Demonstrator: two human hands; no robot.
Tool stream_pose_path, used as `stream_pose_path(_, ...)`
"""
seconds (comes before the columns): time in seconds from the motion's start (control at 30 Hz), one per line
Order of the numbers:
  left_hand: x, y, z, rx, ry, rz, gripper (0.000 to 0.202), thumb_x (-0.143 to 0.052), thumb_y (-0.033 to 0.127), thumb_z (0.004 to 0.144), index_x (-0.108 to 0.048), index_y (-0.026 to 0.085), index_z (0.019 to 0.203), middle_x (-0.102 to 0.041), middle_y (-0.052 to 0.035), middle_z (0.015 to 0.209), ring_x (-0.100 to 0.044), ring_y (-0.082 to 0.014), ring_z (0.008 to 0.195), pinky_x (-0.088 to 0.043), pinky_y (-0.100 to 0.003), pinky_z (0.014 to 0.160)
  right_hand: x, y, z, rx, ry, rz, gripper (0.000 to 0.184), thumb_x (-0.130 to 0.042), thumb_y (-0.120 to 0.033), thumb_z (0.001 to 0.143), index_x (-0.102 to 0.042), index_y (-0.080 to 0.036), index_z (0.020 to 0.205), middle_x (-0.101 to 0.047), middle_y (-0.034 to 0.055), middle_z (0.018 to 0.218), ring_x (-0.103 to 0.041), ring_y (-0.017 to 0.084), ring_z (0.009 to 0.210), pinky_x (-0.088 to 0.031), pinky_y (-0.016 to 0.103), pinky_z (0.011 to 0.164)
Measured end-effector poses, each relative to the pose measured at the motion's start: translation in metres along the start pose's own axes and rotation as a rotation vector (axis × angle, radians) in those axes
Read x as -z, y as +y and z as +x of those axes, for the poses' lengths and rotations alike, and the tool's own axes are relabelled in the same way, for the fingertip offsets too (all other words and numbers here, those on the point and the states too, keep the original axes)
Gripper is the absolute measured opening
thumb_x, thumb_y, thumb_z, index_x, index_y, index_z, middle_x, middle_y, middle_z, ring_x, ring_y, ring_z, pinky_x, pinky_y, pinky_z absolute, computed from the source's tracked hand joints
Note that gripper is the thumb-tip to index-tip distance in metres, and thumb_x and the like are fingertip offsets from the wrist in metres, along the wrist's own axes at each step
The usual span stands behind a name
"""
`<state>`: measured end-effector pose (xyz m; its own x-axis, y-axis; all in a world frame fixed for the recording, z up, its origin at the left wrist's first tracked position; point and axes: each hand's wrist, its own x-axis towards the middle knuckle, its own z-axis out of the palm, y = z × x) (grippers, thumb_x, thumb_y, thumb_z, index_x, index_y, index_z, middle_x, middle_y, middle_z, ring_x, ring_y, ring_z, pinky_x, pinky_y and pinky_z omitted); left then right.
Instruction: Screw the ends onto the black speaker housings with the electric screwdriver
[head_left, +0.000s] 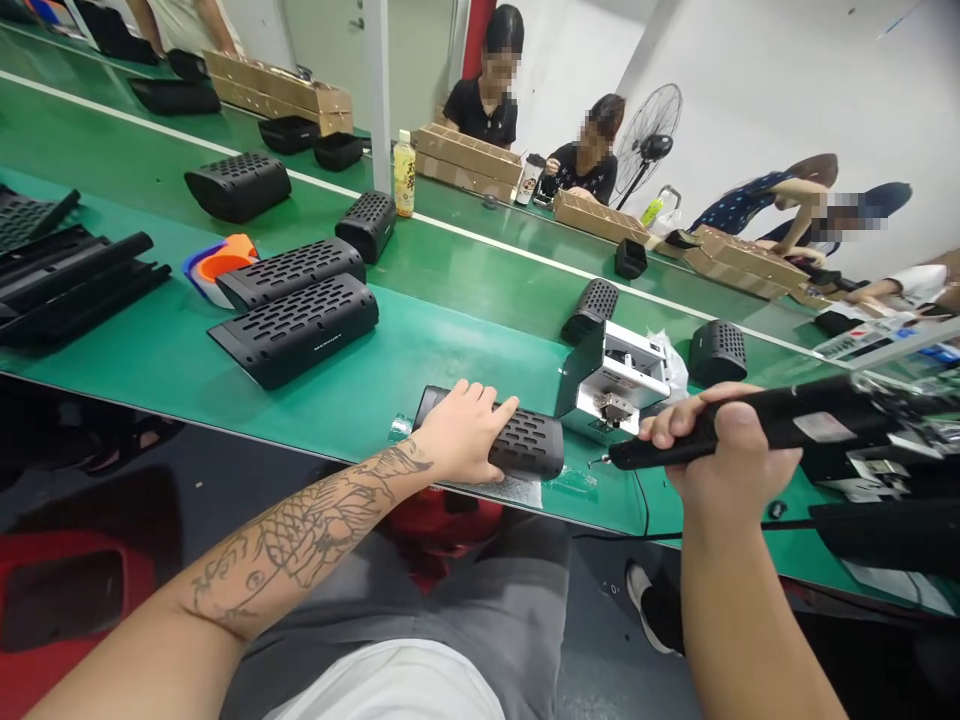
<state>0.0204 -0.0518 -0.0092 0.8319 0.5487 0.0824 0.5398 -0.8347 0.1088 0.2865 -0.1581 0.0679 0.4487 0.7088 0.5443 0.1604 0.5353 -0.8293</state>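
Observation:
A black housing with slotted holes (pixel 531 440) lies near the front edge of the green bench. My left hand (pixel 463 430) is laid over it, fingers across the top and thumb on the near side, gripping it. My right hand (pixel 724 455) is wrapped round a black electric screwdriver (pixel 787 420), held level with its bit pointing left. The bit's tip is just in front of a white-and-black screw feeder (pixel 619 375), apart from the housing. Whether a screw sits on the tip is too small to tell.
More slotted black housings (pixel 300 325) stand at left, near an orange-and-blue tape dispenser (pixel 225 265) and stacked black shells (pixel 75 280). A yellow-labelled bottle (pixel 404 175) stands on the conveyor's far side. Co-workers sit behind cardboard boxes (pixel 465 160). A cable (pixel 637 537) runs along the front edge.

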Motion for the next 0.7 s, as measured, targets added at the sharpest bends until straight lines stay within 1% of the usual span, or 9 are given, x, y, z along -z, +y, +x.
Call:
stream_pose_path(0.07,-0.001,0.000,-0.001,0.004,-0.001,-0.007,0.118,-0.094,0.070,0.083,-0.054,0.009,0.176,-0.074,-0.0262,0.139,-0.067,-0.0472,0.128,-0.043,-0.056,0.116,-0.011,-0.012,-0.013,-0.031,-0.121,0.089,0.029,-0.096,-0.050,0.091,-0.081,-0.027,0.096,-0.067,-0.0038,0.062,-0.062,0.018,0.046,-0.061,0.037,0.049)
stream_pose_path(0.13,-0.001,0.000,-0.001,0.011,0.002,-0.014,0.116,-0.093,0.069,0.083,-0.054,0.011,0.176,-0.073,-0.0255,0.140,-0.066,-0.0471,0.128,-0.042,-0.057,0.117,-0.024,-0.018,-0.022,-0.048,-0.184,0.147,0.028,-0.096,-0.052,0.092,-0.082,-0.027,0.097,-0.067,-0.0043,0.061,-0.062,0.018,0.044,-0.060,0.036,0.047)
stream_pose_path(0.2,-0.001,0.000,-0.001,0.014,0.003,-0.016,0.115,-0.093,0.068,0.083,-0.055,0.010,0.175,-0.073,-0.0256,0.141,-0.066,-0.0472,0.128,-0.042,-0.057,0.117,-0.036,-0.016,-0.026,-0.048,-0.202,0.173,0.028,-0.096,-0.051,0.092,-0.082,-0.028,0.097,-0.068,-0.0043,0.061,-0.063,0.018,0.044,-0.061,0.036,0.047)
stream_pose_path(0.3,0.000,0.001,-0.001,0.010,0.005,-0.016,0.113,-0.092,0.066,0.083,-0.055,0.009,0.174,-0.072,-0.0264,0.142,-0.065,-0.0473,0.129,-0.043,-0.057,0.117,-0.048,-0.004,-0.025,-0.044,-0.213,0.167,0.027,-0.096,-0.049,0.094,-0.080,-0.027,0.095,-0.070,-0.0038,0.062,-0.066,0.018,0.046,-0.062,0.035,0.049)
stream_pose_path(0.47,0.001,0.002,-0.001,0.003,-0.001,-0.014,0.109,-0.089,0.064,0.086,-0.056,0.008,0.173,-0.072,-0.0261,0.141,-0.066,-0.0468,0.130,-0.043,-0.056,0.117,-0.052,0.009,-0.022,-0.084,-0.277,0.172,0.029,-0.095,-0.046,0.095,-0.075,-0.025,0.091,-0.069,-0.0049,0.063,-0.064,0.016,0.046,-0.063,0.033,0.051)
stream_pose_path(0.7,0.000,0.002,0.000,0.007,0.017,-0.039,0.100,-0.085,0.060,0.087,-0.059,0.008,0.169,-0.074,-0.0265,0.138,-0.066,-0.0468,0.127,-0.042,-0.057,0.115,-0.052,0.009,-0.026,-0.115,-0.326,0.139,0.035,-0.097,-0.048,0.094,-0.071,-0.025,0.090,-0.067,-0.0066,0.062,-0.061,0.014,0.045,-0.063,0.034,0.054)
